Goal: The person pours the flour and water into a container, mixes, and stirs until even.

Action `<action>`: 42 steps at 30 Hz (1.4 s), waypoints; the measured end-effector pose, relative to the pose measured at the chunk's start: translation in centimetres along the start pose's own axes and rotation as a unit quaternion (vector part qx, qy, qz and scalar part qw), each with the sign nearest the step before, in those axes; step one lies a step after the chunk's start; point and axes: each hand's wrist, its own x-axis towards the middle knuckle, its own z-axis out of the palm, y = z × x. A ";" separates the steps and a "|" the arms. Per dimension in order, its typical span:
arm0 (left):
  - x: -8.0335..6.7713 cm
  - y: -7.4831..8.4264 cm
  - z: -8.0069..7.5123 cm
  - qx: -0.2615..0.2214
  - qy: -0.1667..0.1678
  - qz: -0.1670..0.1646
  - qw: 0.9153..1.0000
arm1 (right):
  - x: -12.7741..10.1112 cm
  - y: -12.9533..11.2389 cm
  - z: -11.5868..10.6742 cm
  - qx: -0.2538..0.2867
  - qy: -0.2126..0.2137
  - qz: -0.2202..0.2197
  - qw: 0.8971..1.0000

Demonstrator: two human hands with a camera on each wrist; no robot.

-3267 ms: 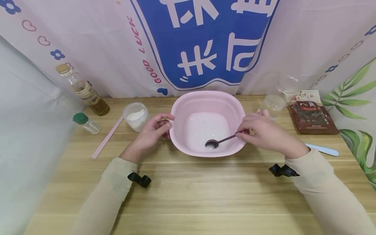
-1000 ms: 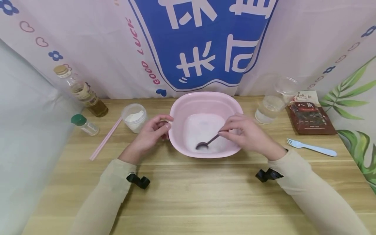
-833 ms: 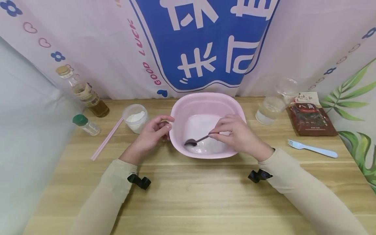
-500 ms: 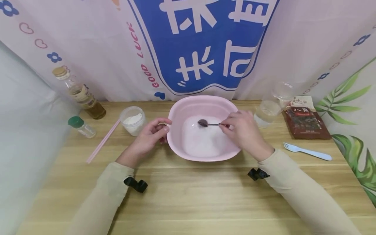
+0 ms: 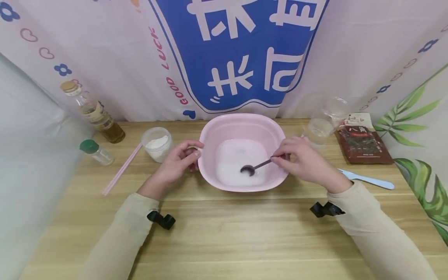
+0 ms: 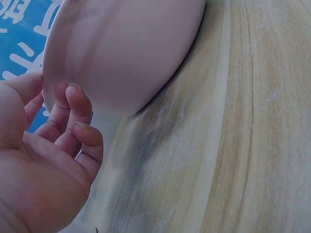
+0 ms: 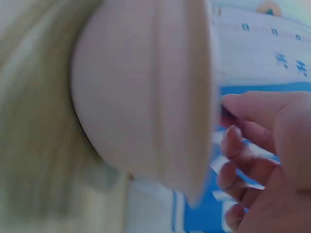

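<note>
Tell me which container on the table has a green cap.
The small clear shaker bottle at the far left; the taller oil bottle behind it has a tan cap.

Smooth pink plastic basin (image 5: 241,124), faintly glossy, dark spoon (image 5: 252,168), probably metal, matt wood-grain table (image 5: 224,233), pale blue plastic fork (image 5: 367,179)

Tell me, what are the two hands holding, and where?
The right hand pinches a dark spoon by its handle end. The left hand grips the pink basin at its left rim.
</note>
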 end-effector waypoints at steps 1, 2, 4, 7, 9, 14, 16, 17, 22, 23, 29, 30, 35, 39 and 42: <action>0.0 -0.1 0.0 -0.002 0.000 0.000 1.000 | 0.2 -0.2 0.5 0.011 0.000 -0.004 1.000; 0.1 -0.1 0.1 -0.004 -0.001 0.000 1.000 | 0.4 -0.3 0.9 0.019 0.002 -0.006 1.000; 0.2 -0.1 0.2 -0.006 -0.002 0.000 1.000 | 0.9 -0.8 1.6 0.027 0.013 -0.003 1.000; 0.4 -0.1 0.4 -0.005 -0.003 0.000 1.000 | 1.8 -1.5 2.2 0.037 0.034 0.009 0.999; 0.5 0.0 0.5 -0.004 -0.003 0.003 1.000 | 2.6 -1.9 2.6 0.038 0.046 0.013 0.998; 0.5 0.0 0.5 -0.006 -0.003 0.010 1.000 | 4.0 -2.6 3.2 0.014 0.048 0.028 0.998; 0.5 0.0 0.5 -0.005 -0.003 0.008 1.000 | 4.1 -2.7 3.3 -0.008 0.047 0.040 0.998; 0.5 0.1 0.5 -0.005 -0.002 0.005 1.000 | 4.1 -2.7 3.4 -0.020 0.050 0.048 0.997; 0.5 0.3 0.6 -0.001 0.001 -0.004 1.000 | 3.4 -1.7 2.7 -0.088 0.077 0.072 0.991; 0.5 0.3 0.5 -0.001 0.000 -0.004 1.000 | 3.2 -1.5 2.4 -0.100 0.079 0.075 0.989; 0.4 0.3 0.4 -0.003 -0.002 0.002 1.000 | 1.5 -0.5 0.4 -0.140 0.049 0.069 0.987; 0.4 0.3 0.4 -0.002 -0.003 0.003 1.000 | 1.2 -0.5 0.0 -0.137 0.037 0.061 0.988; 0.2 0.0 0.2 0.000 0.006 0.004 1.000 | 0.3 -0.7 -0.6 -0.089 -0.024 0.003 0.996; 0.0 0.0 0.0 0.000 0.008 0.005 1.000 | 0.9 -1.2 0.7 -0.047 -0.052 -0.019 0.997; 0.0 -0.1 0.1 -0.004 0.007 0.002 1.000 | 1.8 -1.6 2.0 -0.051 -0.042 -0.010 0.998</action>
